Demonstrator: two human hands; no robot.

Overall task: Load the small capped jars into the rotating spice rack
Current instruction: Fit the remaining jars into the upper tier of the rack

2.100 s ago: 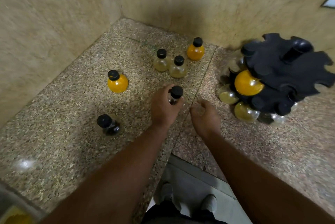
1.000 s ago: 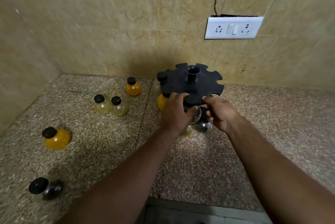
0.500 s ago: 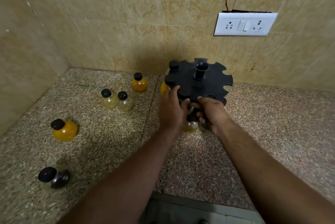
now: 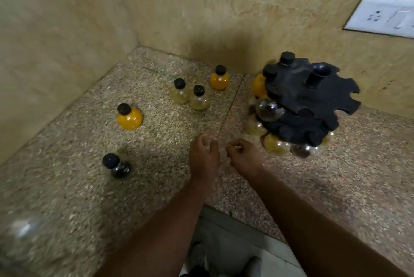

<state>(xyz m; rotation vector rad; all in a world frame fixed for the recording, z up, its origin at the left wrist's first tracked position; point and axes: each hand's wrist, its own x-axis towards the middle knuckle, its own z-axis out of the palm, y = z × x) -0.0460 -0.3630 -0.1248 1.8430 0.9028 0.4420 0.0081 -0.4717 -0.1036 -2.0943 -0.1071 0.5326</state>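
The black rotating spice rack (image 4: 313, 99) stands at the right of the stone counter with several round jars hanging in its slots, among them a dark-filled jar (image 4: 269, 109) on the near-left side. Loose black-capped jars stand to the left: an orange one (image 4: 129, 117), a dark one (image 4: 116, 165), two pale yellow ones (image 4: 179, 92) (image 4: 199, 98) and a second orange one (image 4: 219, 78). My left hand (image 4: 204, 159) and my right hand (image 4: 244, 157) hover low over the counter, side by side, left of the rack, fingers loosely curled and holding nothing.
Beige tiled walls meet in a corner behind the jars. A white socket plate (image 4: 383, 17) is on the wall at upper right. The counter's front edge (image 4: 235, 214) runs below my forearms, with the floor and my shoes beneath.
Both hands have let go of the jar they pushed into the rack and have drawn back toward me and to the left. The view has swung left and down.
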